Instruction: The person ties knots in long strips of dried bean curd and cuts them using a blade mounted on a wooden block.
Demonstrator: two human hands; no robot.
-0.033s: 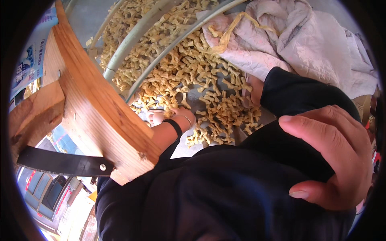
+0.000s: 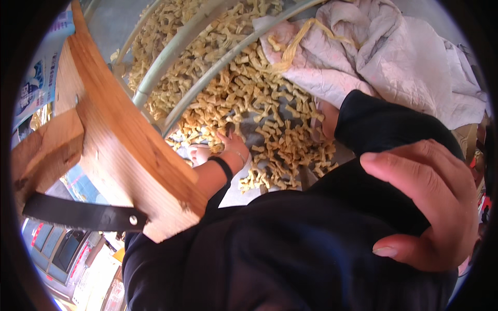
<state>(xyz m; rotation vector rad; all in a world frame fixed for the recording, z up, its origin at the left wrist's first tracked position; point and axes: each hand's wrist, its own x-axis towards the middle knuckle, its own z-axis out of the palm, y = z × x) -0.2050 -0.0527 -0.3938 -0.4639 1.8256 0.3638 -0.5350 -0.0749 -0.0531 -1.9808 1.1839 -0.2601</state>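
Many small, tan, knotted pieces lie in a wide heap in front of me. They are bow-shaped and look like bean-curd-skin knots. My left hand, with a black band on its wrist, reaches down to the near left side of the heap. Its visible fingers are apart and touch or nearly touch some knots; the other fingertips are hidden. Close to the camera on the right, my right hand hangs above my dark-clothed leg. It is empty, with curved fingers and the thumb spread away.
A thick wooden frame piece with a black strap stands at the left, partly covering my left forearm. Pale curved tubes arch over the heap. Crumpled whitish cloth lies at the far right, with a long yellow strip on it.
My left hand has shifted slightly up from the knots, with a finger lifted. My right hand has barely moved.
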